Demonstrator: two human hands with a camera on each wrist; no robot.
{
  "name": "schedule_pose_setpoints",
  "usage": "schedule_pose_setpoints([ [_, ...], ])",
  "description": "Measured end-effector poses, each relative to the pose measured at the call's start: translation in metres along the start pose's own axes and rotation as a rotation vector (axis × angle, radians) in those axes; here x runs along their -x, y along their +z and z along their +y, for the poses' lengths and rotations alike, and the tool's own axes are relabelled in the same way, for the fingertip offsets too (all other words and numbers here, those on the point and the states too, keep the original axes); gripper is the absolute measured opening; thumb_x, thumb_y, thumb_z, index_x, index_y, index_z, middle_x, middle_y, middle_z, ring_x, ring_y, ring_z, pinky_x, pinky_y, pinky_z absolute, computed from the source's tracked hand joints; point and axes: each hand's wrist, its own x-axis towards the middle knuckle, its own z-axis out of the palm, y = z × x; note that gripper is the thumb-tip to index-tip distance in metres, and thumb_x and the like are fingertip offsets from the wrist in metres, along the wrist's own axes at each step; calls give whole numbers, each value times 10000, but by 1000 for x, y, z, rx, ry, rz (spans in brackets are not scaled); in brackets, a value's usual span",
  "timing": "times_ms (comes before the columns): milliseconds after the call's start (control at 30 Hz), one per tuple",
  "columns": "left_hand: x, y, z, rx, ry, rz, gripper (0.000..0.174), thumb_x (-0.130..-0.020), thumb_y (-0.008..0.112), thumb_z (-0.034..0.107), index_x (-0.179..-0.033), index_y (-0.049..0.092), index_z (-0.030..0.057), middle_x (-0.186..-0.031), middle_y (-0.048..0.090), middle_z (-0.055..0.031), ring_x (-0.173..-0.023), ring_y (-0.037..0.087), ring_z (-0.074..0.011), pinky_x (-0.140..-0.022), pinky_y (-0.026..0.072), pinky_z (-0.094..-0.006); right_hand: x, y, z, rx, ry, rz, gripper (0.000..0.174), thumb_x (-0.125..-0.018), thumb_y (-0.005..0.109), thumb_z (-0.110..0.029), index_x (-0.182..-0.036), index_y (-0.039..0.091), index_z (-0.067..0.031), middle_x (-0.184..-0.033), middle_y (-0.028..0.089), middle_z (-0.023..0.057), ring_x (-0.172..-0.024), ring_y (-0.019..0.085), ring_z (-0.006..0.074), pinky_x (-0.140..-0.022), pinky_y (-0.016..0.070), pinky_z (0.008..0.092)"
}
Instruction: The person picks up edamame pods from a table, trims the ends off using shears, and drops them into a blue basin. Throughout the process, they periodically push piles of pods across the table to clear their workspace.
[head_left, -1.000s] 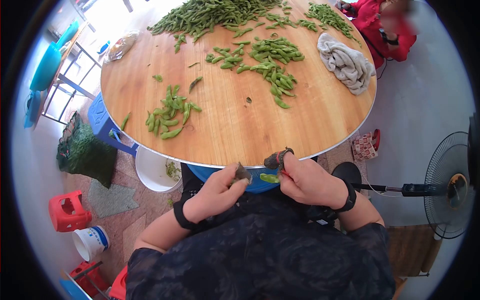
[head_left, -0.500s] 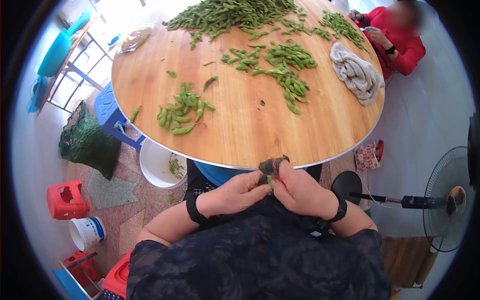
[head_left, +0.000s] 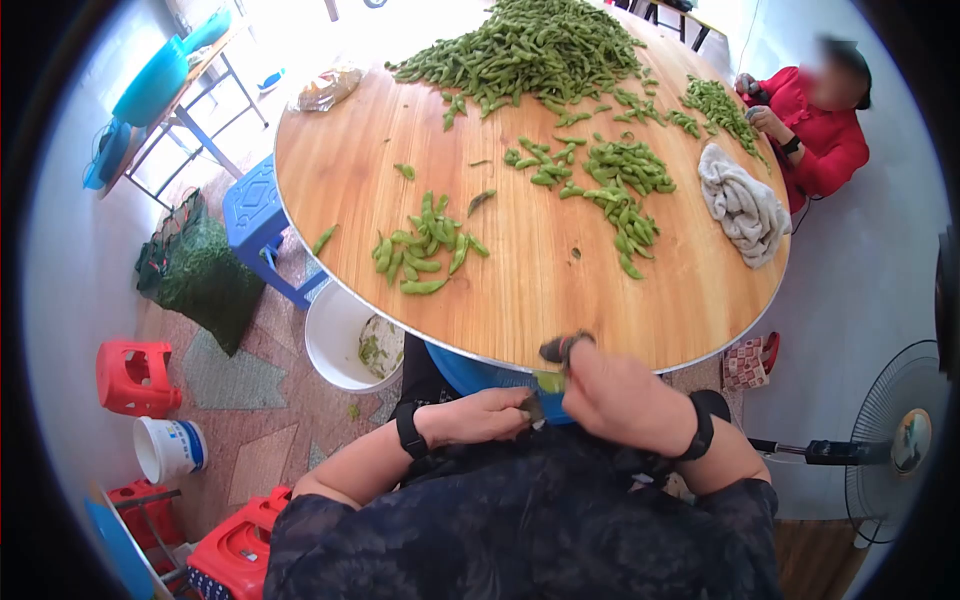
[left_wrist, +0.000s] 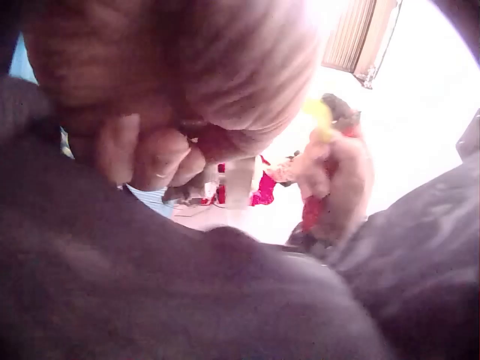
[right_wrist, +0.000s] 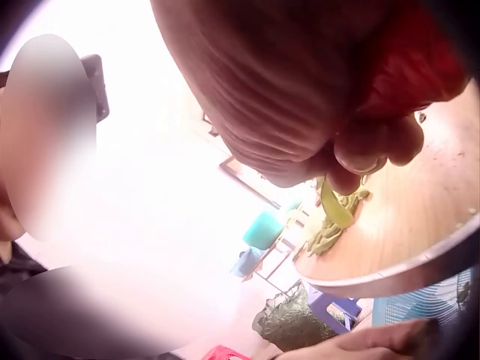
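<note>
My right hand [head_left: 625, 395] pinches a green soybean pod [head_left: 549, 382] just off the table's near edge. That pod [right_wrist: 335, 204] sticks out below the fingertips in the right wrist view. A dark cover [head_left: 566, 347] sits on one digit of this hand. Lower and to the left, my left hand [head_left: 475, 416] has curled fingers [left_wrist: 159, 159], and its fingertip also wears a dark cover [head_left: 533, 407]; no pod shows in it. Under the table edge, a blue basket [head_left: 465, 372] lies partly hidden behind the hands.
The round wooden table [head_left: 480, 320] bears a large pod heap [head_left: 520, 55], smaller piles [head_left: 425, 245] and a grey cloth [head_left: 742, 205]. A white bucket [head_left: 325, 340] and blue stool [head_left: 252, 205] stand left. A fan [head_left: 895, 440] is right; a person in red [head_left: 820, 140] sits at the far right.
My hands came together around the pod half a second ago and are now apart. The right hand has lifted towards the table edge, with a pod in its fingers. The head view has shifted.
</note>
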Motion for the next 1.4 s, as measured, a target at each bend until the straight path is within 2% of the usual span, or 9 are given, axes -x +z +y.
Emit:
schedule_pose_setpoints([
  [200,-49,-48,-46,-603,528,425,398,-871,553,115,-1261,520,39,-1263,546,-167,-1213,483,-285,-1006,377,-371,-77,0,-9,29,-94,201,198,-881,521,-146,-984,458,11,-731,586,247,-695,596,434,-600,477,491],
  [367,-48,-53,-44,-900,636,534,423,-856,605,116,-1263,521,36,-1286,525,-176,-1236,461,-323,-1023,370,-400,-125,-33,63,303,73,335,173,-879,521,-159,-965,462,-22,-722,589,243,-713,601,422,-627,483,487],
  [500,-31,-45,-34,-779,442,435,396,-862,598,130,-1234,530,12,-1233,561,-169,-1170,520,-303,-986,408,-386,-153,-49,108,478,104,373,160,-868,526,-147,-969,472,-36,-799,594,228,-783,603,401,-682,487,475],
  [600,-21,-42,-29,-738,502,395,262,-866,604,167,-1053,575,-14,-863,639,-138,-752,618,-248,-674,486,-354,-153,-46,108,569,119,210,150,-862,520,-128,-960,471,-26,-962,563,210,-853,590,383,-750,480,461],
  [833,18,-14,32,-800,-41,79,305,-933,557,210,-1124,564,-27,-945,636,-120,-883,621,-203,-809,485,-301,-105,-66,94,172,216,327,127,-863,529,-108,-954,497,-24,-757,580,131,-763,607,291,-663,482,383],
  [1000,17,12,64,-77,298,133,244,-990,436,187,-1098,546,-3,-960,631,-59,-895,601,-130,-796,481,-261,-49,-58,45,-805,244,204,165,-923,563,-153,-1075,536,-94,-750,524,-48,-482,431,8,-425,344,172],
  [1133,-16,31,80,94,468,448,266,-1004,422,216,-1133,526,8,-1031,606,-62,-1000,561,-122,-809,459,-269,-19,-20,32,-938,166,168,211,-920,576,-120,-1121,526,-82,-772,542,-40,-540,468,15,-463,380,177],
  [1200,-25,29,77,372,445,134,296,-1009,424,250,-1164,526,20,-1093,597,-65,-1059,549,-143,-827,445,-270,-9,-7,26,-991,136,222,227,-916,582,-108,-1133,524,-74,-783,550,-36,-594,493,16,-505,407,177],
  [1400,-29,38,69,550,334,135,299,-1007,433,271,-1175,530,44,-1070,599,-52,-964,565,-128,-775,436,-244,14,11,37,-823,84,357,236,-906,590,-86,-1130,544,-27,-844,614,13,-748,575,51,-647,489,209],
])
